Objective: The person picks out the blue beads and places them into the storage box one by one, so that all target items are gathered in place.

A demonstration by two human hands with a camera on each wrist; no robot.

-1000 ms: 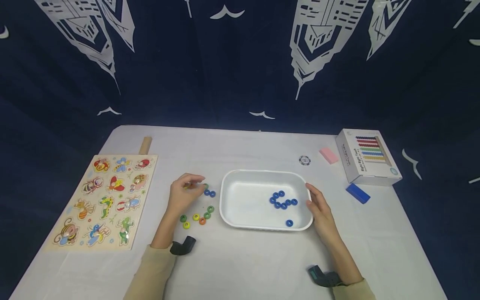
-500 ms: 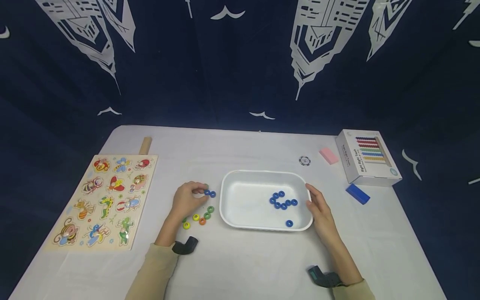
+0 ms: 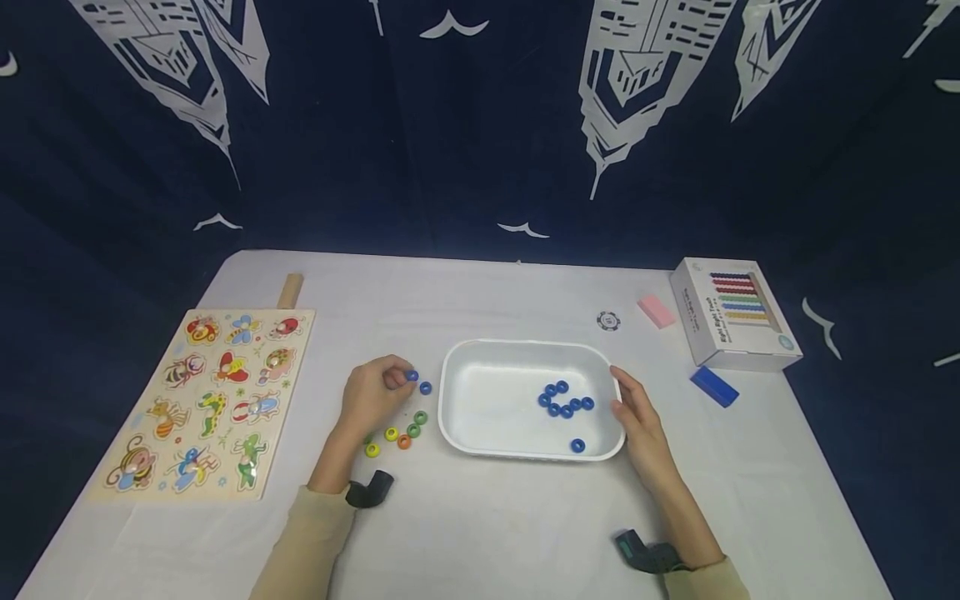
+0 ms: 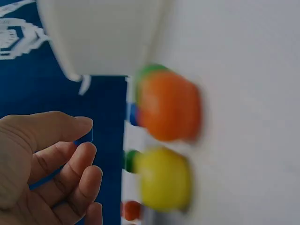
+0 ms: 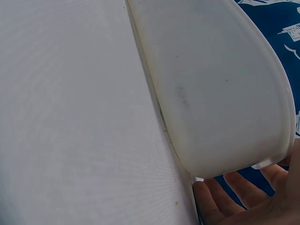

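Observation:
In the head view my left hand pinches a blue bead between thumb and forefinger, left of the white tray. The left wrist view shows a sliver of that bead at the thumb tip. Another blue bead lies on the table just to its right. My right hand holds the tray's right end, with fingers against its outer side in the right wrist view. Several blue beads lie inside the tray, toward the right.
Green, yellow and orange beads lie below the left hand, one partly hidden by the wrist. A wooden insect puzzle board is at left. Toward the right are a patterned chip, pink block, blue block and white box.
My left hand came down and right to the two blue beads, then took one and moved it slightly up and away from the other. The right hand and tray stayed in place.

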